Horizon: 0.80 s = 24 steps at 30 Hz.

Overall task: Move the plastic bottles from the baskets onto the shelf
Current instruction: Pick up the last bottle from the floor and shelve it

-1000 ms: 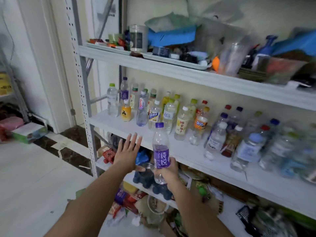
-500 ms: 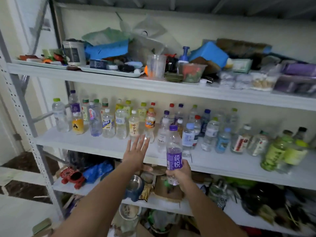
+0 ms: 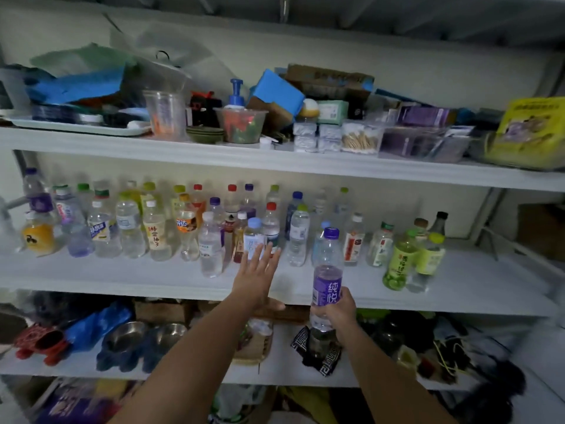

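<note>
Many bottles (image 3: 128,228) already stand on the middle shelf (image 3: 107,276). The right hand (image 3: 334,312) wraps its fingers round a purple bottle (image 3: 326,284), lower middle of the frame, at the shelf's front edge, not set down yet. The left hand (image 3: 255,278) is spread flat, holding nothing. No baskets show, so I cannot tell how many are left.

It looked like a store room in a home. White shelves (image 3: 275,166) were packed with mixed stuff. The middle shelf (image 3: 153,280) was lined with many drink bottles (image 3: 131,231). Above them sat a tray (image 3: 76,128), a cup (image 3: 165,113), a pump bottle (image 3: 236,96) and cotton buds (image 3: 360,139). Below lay metal bowls (image 3: 125,333).
</note>
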### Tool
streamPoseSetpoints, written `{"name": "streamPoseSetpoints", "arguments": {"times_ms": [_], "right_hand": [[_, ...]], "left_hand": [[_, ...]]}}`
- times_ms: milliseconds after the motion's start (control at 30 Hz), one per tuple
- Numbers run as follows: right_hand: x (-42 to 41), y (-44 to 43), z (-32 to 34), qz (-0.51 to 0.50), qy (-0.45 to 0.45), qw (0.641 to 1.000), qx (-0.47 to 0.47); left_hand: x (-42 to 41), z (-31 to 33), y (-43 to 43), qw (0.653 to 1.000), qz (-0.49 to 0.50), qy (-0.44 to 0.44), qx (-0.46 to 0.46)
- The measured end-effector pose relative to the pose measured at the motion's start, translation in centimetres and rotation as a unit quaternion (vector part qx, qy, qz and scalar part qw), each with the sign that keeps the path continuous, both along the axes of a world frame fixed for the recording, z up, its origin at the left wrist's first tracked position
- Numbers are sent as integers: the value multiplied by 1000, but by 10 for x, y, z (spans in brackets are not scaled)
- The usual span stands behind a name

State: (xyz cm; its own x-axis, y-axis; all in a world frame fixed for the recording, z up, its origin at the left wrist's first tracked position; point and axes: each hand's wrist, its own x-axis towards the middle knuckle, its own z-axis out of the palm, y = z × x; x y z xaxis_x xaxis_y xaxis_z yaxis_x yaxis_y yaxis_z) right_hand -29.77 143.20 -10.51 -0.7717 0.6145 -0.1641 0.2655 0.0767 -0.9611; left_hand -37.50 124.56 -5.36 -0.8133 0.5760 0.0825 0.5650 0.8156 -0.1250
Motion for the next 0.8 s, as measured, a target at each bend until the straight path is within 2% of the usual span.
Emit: {"name": "streamPoseSetpoints", "arguments": {"times_ms": [167, 400, 800], "right_hand": [[-7, 36, -8, -8, 0, 1000, -12], [-54, 57, -15, -18, 2, 1000, -3], [-151, 70, -31, 11, -27, 999, 13]], "left_hand": [[-2, -7, 38, 1000, -10, -14, -1], [-57, -5, 62, 1000, -14, -23, 0], [-154, 1, 98, 996, -79, 28, -35]]}}
